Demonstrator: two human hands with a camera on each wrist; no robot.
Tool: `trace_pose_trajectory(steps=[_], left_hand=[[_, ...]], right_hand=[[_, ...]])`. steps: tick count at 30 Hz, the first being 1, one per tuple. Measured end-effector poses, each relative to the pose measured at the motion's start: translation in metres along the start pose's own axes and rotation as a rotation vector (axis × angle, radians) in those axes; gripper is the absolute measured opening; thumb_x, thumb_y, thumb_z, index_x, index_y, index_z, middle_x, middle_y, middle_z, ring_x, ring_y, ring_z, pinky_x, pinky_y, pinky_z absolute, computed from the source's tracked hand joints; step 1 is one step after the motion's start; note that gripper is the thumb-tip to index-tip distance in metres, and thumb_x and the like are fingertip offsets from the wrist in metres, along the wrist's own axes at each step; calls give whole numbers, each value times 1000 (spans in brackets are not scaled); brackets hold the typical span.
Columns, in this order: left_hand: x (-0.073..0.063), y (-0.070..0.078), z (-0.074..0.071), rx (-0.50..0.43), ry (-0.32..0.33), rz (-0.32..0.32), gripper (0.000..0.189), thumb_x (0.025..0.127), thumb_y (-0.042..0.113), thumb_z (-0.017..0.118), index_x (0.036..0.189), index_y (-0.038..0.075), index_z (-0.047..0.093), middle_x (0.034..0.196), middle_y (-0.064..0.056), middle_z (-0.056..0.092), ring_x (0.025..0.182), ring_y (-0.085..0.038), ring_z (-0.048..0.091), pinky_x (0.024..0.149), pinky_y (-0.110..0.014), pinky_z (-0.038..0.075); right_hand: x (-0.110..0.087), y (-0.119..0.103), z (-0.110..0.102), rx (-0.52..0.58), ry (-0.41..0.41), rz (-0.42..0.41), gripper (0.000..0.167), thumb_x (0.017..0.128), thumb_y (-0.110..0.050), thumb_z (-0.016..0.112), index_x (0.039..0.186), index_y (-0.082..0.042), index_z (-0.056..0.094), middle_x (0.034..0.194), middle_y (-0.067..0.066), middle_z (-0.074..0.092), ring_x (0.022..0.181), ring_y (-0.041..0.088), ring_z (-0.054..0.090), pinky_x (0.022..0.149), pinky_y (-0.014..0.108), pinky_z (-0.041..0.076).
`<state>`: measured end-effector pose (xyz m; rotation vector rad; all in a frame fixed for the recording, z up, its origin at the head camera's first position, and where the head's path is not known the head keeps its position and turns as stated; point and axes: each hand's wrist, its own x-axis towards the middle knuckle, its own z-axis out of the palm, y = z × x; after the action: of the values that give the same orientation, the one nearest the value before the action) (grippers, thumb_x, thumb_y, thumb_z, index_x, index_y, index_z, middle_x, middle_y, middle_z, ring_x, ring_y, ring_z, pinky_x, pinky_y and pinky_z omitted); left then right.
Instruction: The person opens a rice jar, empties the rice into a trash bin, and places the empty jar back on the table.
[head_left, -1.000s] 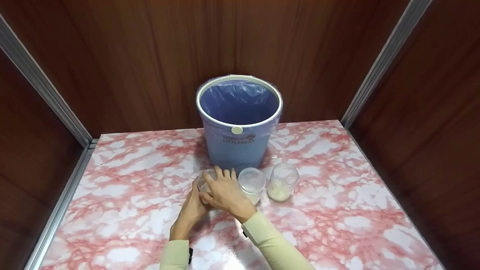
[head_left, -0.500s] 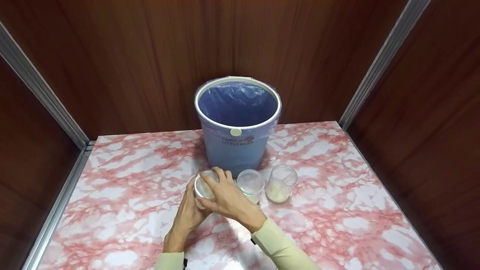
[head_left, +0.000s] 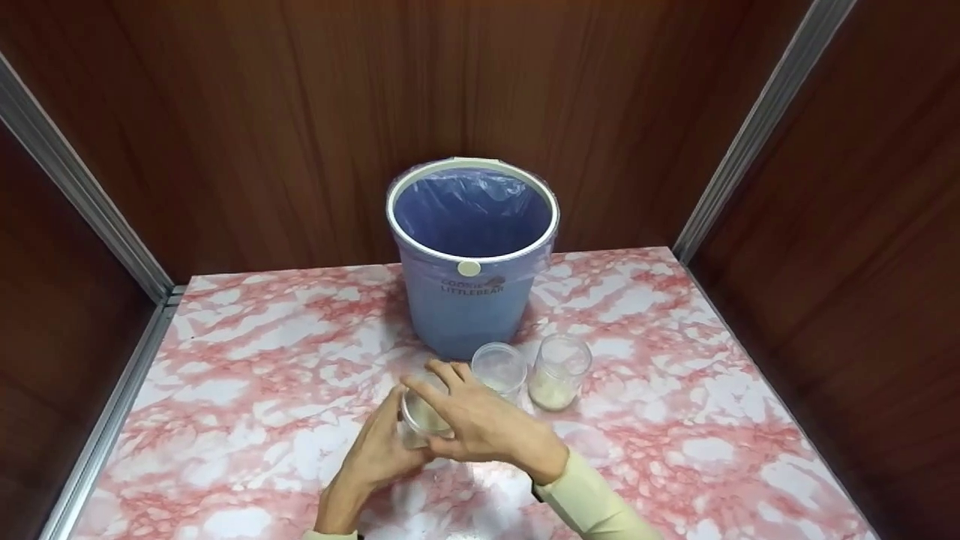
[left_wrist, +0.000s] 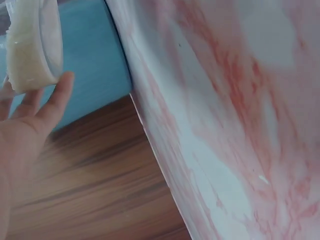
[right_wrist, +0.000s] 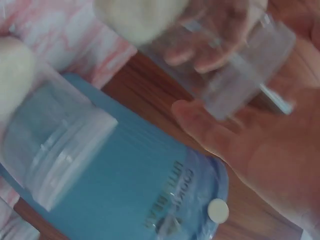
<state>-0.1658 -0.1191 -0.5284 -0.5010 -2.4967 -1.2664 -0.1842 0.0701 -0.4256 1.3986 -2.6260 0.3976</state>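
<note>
A clear plastic jar (head_left: 426, 414) with pale, grain-like contents in its bottom is between my two hands, in front of the bin. My left hand (head_left: 379, 446) grips the jar's side; in the left wrist view its fingers curve under the pale-filled end. My right hand (head_left: 487, 420) reaches over the top, thumb and fingers spread round the clear lid (right_wrist: 250, 70). Two similar jars stand just to the right. The nearer jar (head_left: 500, 366) is partly hidden by my right hand, and the other jar (head_left: 559, 375) shows pale contents at its bottom.
A blue bin (head_left: 469, 315) with a white rim and a clear plastic liner stands behind the jars. Brown wood-look panels (head_left: 300, 135) enclose the back and sides. Red-and-white marbled tabletop (head_left: 247, 390) lies beneath everything.
Both hands have drawn the jar nearer the body and slightly right. The right hand has shifted on the jar's top. The other two jars still stand in place.
</note>
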Motion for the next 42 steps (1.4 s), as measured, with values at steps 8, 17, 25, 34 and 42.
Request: trace_pose_trajectory(steps=[8, 17, 25, 34, 42], left_hand=[[1, 14, 19, 60, 107, 184, 96, 64, 33, 91, 141, 7, 40, 125, -9, 56, 110, -25, 55, 88, -43, 51], [2, 27, 30, 80, 61, 163, 93, 72, 35, 86, 141, 0, 34, 129, -16, 47, 112, -22, 52, 90, -38, 54], [1, 30, 34, 0, -15, 167, 97, 78, 45, 81, 147, 3, 27, 135, -12, 45, 117, -25, 54, 95, -40, 54], [7, 28, 41, 25, 55, 382, 107, 80, 37, 80, 153, 1, 11, 146, -18, 41, 132, -33, 46, 109, -43, 43], [6, 37, 37, 31, -5, 143, 96, 72, 32, 87, 144, 3, 29, 133, -14, 50, 121, -27, 51, 98, -45, 49]], right_hand=[[-9, 4, -27, -108, 43, 148, 86, 88, -66, 54, 155, -18, 27, 146, 23, 42, 125, 39, 49, 97, 52, 50], [-9, -5, -15, -231, 8, 311, 78, 91, -75, 30, 150, -25, 40, 114, 12, 57, 97, 27, 60, 62, 43, 55], [-16, -3, -19, -188, -60, 246, 58, 92, -57, 56, 140, -25, 49, 117, 9, 58, 96, 27, 60, 56, 41, 55], [-22, 6, -39, 54, -141, 139, 71, 85, -48, 70, 147, -26, 42, 150, 12, 42, 130, 34, 45, 96, 51, 49], [-16, 5, -36, -115, 65, 224, 72, 89, -69, 49, 142, -21, 50, 117, 10, 55, 100, 25, 51, 74, 37, 51]])
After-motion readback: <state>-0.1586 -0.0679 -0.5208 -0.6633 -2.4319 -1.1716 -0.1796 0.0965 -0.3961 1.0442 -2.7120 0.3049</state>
